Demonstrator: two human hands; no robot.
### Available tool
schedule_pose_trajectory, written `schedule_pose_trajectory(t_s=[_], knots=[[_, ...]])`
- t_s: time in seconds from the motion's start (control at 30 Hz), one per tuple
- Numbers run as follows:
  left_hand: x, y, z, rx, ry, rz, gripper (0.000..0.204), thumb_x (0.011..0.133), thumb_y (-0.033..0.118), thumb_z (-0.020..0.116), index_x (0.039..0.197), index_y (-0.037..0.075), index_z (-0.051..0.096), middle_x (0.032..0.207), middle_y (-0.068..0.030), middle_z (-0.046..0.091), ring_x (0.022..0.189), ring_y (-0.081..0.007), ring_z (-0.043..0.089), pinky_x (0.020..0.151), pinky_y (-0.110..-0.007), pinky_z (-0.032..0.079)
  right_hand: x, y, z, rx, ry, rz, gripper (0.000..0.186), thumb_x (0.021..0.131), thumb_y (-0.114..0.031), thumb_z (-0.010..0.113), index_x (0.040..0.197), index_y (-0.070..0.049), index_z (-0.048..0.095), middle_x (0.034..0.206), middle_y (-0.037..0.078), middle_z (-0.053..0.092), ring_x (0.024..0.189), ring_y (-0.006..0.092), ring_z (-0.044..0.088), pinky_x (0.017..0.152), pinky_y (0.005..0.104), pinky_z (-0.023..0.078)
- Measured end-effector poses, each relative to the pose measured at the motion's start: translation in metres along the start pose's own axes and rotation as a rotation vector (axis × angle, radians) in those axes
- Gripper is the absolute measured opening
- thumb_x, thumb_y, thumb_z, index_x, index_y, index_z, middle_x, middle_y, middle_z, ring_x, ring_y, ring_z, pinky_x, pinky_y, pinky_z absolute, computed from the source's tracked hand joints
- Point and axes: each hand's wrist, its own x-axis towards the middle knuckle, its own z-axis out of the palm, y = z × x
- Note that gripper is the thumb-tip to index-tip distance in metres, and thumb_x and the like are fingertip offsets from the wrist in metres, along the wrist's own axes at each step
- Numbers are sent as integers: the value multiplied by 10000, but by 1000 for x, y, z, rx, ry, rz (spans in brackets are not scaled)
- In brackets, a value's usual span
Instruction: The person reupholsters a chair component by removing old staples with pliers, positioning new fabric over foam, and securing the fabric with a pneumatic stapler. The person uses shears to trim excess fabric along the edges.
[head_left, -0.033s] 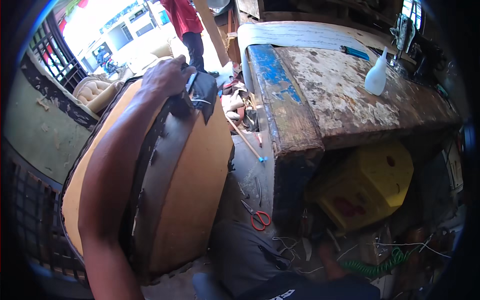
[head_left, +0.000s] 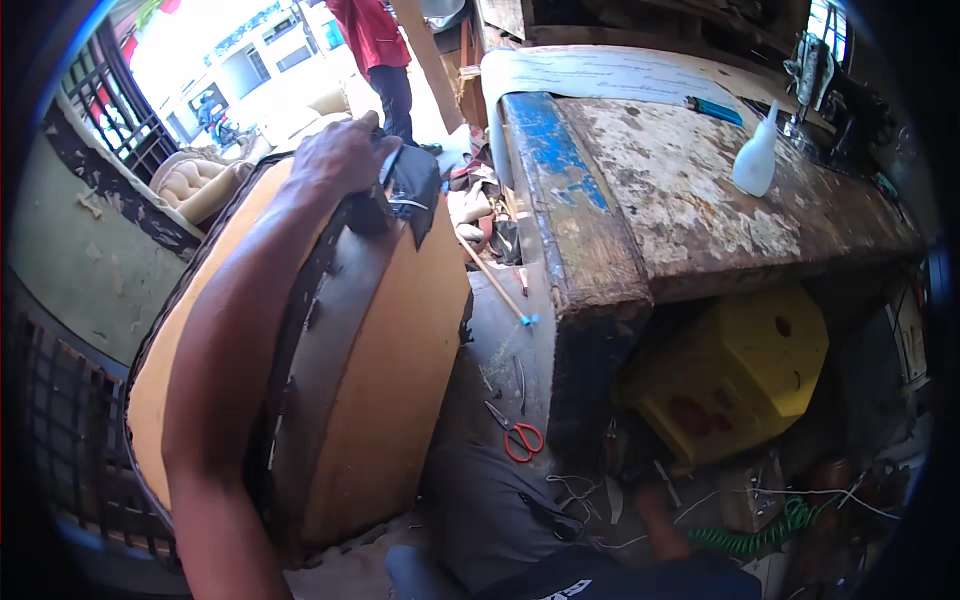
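your left hand (head_left: 345, 155) curls over the far end of the tan furniture panel (head_left: 390, 370) — whether it grips anything, i can't tell. the panel's long axis runs back toward you, beyond the counter's (head_left: 690, 180) left edge — right hand unseen.

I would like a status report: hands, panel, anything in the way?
Left hand at upper end of tan panel, grip unclear. Right hand not clearly visible. Left forearm lies across panel; red-handled scissors on floor, apart from it.
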Motion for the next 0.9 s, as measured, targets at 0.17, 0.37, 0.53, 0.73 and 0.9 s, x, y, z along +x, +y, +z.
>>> schedule_pose_trajectory(t_s=[0.17,0.37,0.53,0.73,0.9], knots=[[-10,-9,-22,22,-72,-9,550,954,362,675,1408,89,529,1315,-197,641,1244,-387,614,1038,-547,465,1,-133,-192,298,-567,-312,338,956,-312,645,1128,-40,746,1010,201,758,945,368,743,853,454,580],[-15,-9,-20,-145,-42,-8,603,964,391,655,1460,86,496,1383,-169,592,1356,-338,519,1183,-579,311,-49,-282,-558,920,-592,-1206,223,946,-173,729,1127,-42,746,958,145,752,780,290,731,734,378,576],[-39,-33,-25,-206,-117,57,722,986,491,571,1602,178,361,1685,-152,281,1588,-329,175,1282,-567,90,36,-401,-681,842,329,-753,253,948,-130,678,1150,16,725,989,192,726,865,329,713,830,401,570],[-160,-85,-69,-321,-252,5,703,1020,558,474,1633,244,336,1719,-81,237,1606,-302,120,1286,-553,18,233,-428,-657,87,281,-249,944,827,-479,761,1628,-238,325,1657,192,299,1516,436,288,1183,658,287],[-217,-107,-87,-421,-164,-13,559,1011,477,552,1527,263,525,1655,-50,391,1570,-266,268,1285,-543,117,267,-427,-642,-78,332,-329,687,922,-469,644,1550,-244,482,1560,187,466,1400,438,471,1124,568,417]])
